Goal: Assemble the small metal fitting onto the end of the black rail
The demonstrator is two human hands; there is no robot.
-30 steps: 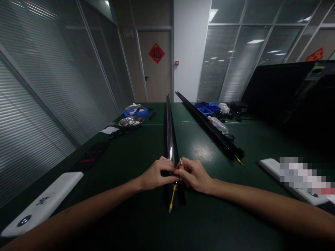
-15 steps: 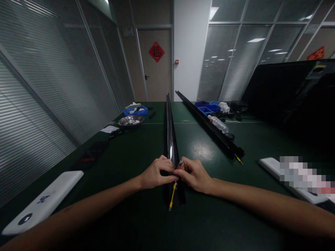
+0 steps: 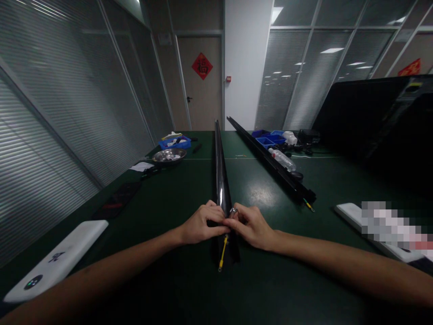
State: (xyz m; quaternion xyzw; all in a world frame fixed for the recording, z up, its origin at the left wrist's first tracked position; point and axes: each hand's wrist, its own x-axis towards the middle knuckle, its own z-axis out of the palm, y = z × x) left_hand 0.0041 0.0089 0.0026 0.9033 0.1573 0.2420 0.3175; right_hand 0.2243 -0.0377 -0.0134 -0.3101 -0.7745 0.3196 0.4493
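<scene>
A long black rail (image 3: 220, 176) runs away from me down the middle of the green table. Over its near end, my left hand (image 3: 203, 222) is closed, fingers on the rail and thumb toward me. My right hand (image 3: 252, 226) meets it there, thumb and fingers pinched together, the fingertips of both hands touching. Something small, shiny and silvery (image 3: 233, 211) shows at my right fingers; its kind is unclear. Below the fingertips, a short yellow wire (image 3: 223, 255) with a ring terminal hangs over the rail's end. What lies between the fingers is hidden.
Right of the middle lies a second black rail (image 3: 270, 160) with a yellow-green wire (image 3: 308, 205). Beyond it are a plastic bottle (image 3: 283, 160) and blue bins (image 3: 265, 142). At left are a metal bowl (image 3: 169, 156), a blue tray (image 3: 175, 143) and a white device (image 3: 57, 259).
Both hands stay at the rail's near end. The right fingers have turned slightly, and the silvery thing there shows at a different angle.
</scene>
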